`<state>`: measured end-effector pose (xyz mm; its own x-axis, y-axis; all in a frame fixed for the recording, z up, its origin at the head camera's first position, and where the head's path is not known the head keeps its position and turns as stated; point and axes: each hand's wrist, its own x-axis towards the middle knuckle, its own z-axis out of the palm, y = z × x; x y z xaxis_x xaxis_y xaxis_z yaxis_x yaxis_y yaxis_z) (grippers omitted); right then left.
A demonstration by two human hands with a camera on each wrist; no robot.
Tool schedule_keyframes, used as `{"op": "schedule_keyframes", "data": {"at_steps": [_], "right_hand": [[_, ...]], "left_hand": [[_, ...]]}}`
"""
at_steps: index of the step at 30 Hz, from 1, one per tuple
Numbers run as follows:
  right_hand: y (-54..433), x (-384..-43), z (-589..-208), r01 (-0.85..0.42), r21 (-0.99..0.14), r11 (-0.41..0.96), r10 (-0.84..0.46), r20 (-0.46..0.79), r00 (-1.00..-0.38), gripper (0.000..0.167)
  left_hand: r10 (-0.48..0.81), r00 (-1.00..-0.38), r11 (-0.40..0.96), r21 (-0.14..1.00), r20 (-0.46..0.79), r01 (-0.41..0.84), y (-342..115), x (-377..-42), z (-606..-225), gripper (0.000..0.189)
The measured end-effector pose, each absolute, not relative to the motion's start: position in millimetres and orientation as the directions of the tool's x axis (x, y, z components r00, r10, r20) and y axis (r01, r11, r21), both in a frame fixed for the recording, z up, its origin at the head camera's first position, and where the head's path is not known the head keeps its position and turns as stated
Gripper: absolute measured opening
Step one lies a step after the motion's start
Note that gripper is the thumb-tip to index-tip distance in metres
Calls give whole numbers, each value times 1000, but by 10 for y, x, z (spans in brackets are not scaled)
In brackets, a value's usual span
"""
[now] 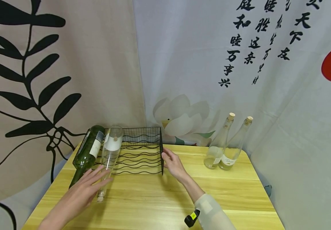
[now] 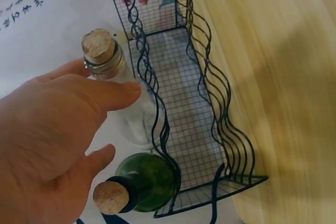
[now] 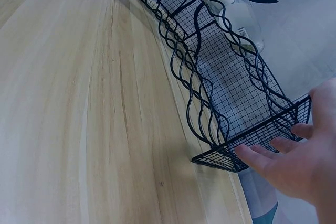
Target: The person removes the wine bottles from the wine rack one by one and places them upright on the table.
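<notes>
A black wire bottle rack stands near the back of the wooden table. At its left end a green bottle lies tilted on the wavy wires, corked neck toward me. A clear glass bottle with a white label lies beside it, its neck also pointing my way. My left hand is at the clear bottle's neck with fingers extended; in the left wrist view the thumb lies across the neck just below the cork. My right hand touches the rack's right mesh side with loosely straight fingers.
Two clear corked bottles, a left one and a right one, stand upright at the table's back right. A fabric curtain hangs close behind the table. A black strap device is on the right sleeve.
</notes>
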<state>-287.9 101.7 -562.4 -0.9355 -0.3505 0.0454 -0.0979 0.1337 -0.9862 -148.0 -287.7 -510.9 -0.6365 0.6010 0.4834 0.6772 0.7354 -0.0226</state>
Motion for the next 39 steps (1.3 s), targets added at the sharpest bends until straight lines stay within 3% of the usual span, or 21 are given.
{"op": "schedule_keyframes", "data": {"at_steps": [26, 39], "right_hand": [[1008, -2888, -5623, -101, -987, 128, -345, 51, -937, 68], [1009, -2902, -5646, -102, -986, 134, -342, 50, -938, 69]], "left_hand": [[639, -574, 708, -97, 512, 700, -2816, -1531, -5192, 95], [625, -602, 717, -62, 497, 694, -2781, -1467, -5150, 98]]}}
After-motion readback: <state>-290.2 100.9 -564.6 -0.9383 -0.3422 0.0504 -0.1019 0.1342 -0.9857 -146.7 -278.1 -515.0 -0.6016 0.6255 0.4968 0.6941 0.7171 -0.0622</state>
